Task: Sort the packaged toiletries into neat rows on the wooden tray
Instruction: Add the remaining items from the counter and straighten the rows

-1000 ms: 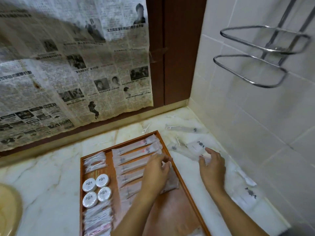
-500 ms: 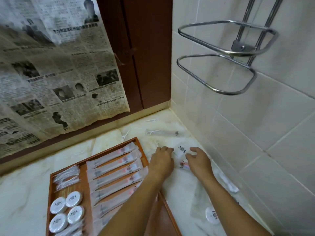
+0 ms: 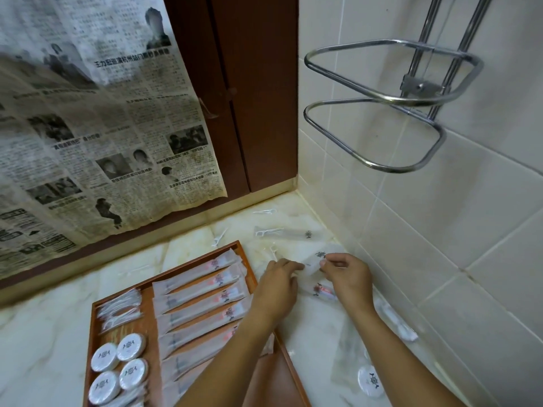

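The wooden tray (image 3: 97,324) lies on the marble counter. It holds a row of long white sachets (image 3: 202,298), a stack of clear floss-pick packets (image 3: 119,311) and several round white soaps (image 3: 130,346). To the right of the tray, my left hand (image 3: 277,292) and my right hand (image 3: 348,279) pinch the two ends of a small clear packet (image 3: 313,264) just above the counter. Another sachet with red print (image 3: 324,289) lies under my right hand.
Loose floss picks (image 3: 264,212) and a packaged pick (image 3: 282,232) lie near the corner. More clear packets (image 3: 395,320) and a round soap (image 3: 370,380) lie along the tiled wall. A chrome wire rack (image 3: 379,113) juts out overhead. Newspaper (image 3: 97,118) hangs at the back.
My left hand left the tray's sachets and moved right to join my right hand. Both now hold the small clear packet. The view has swung to the right.
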Demonstrator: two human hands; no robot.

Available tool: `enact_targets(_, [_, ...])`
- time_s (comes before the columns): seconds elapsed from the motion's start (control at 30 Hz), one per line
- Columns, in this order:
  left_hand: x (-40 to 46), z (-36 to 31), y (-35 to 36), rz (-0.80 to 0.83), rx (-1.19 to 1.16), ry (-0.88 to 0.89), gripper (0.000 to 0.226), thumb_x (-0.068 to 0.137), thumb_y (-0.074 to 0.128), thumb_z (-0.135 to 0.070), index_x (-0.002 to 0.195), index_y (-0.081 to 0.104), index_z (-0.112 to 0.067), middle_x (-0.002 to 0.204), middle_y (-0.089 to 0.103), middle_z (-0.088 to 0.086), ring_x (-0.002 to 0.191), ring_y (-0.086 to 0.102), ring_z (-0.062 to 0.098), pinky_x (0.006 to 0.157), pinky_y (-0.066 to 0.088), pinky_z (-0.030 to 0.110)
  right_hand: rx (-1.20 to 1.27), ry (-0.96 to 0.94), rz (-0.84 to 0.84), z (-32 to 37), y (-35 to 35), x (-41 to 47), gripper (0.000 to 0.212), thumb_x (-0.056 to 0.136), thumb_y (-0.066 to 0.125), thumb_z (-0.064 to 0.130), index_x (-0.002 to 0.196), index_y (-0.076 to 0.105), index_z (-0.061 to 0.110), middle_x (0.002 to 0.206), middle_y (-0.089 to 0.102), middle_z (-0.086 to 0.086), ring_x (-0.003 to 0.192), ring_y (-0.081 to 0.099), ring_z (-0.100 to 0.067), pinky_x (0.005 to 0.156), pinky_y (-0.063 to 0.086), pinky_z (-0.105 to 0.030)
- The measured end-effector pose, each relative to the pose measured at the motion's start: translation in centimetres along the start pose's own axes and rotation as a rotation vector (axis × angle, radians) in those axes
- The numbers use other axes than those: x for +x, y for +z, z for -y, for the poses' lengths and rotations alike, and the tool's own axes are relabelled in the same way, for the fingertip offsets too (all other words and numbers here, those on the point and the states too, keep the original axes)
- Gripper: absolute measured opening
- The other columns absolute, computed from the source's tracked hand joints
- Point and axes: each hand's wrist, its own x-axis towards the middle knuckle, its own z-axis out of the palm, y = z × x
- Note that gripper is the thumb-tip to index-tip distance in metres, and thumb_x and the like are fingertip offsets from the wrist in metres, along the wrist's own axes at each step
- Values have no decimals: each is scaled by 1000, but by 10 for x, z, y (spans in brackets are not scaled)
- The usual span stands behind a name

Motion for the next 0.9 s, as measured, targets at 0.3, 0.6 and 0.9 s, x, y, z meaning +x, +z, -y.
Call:
enact_targets(0.3, [-53,24,-75,-205,-281,-156,29,99,52,-16,125,61,-27,117,61,-14,86,55,-10,70,41,3,70,-48,262,30,20,-50,20,82,63,-7,87,71,12,80,67,-2,60,63,-17,58,52,-22])
enact_targets(0.6, [-137,70,-132,-190,-407,-270,19,88,71,-26,106,67,-31,92,68,-14,80,61,1,69,50,15,-40,-124,759,43,77,-124,22,82,65,-8,91,64,12,77,68,2,74,66,-11,67,50,-18])
enact_targets(0.9, [-246,119,-153,-172,-397,-374,10,85,74,-14,80,70,-22,75,69,-5,66,59,-3,63,43,10,-175,-192,922,37,119,-210,19,84,69,1,92,67,18,85,70,1,80,66,-7,79,53,-26])
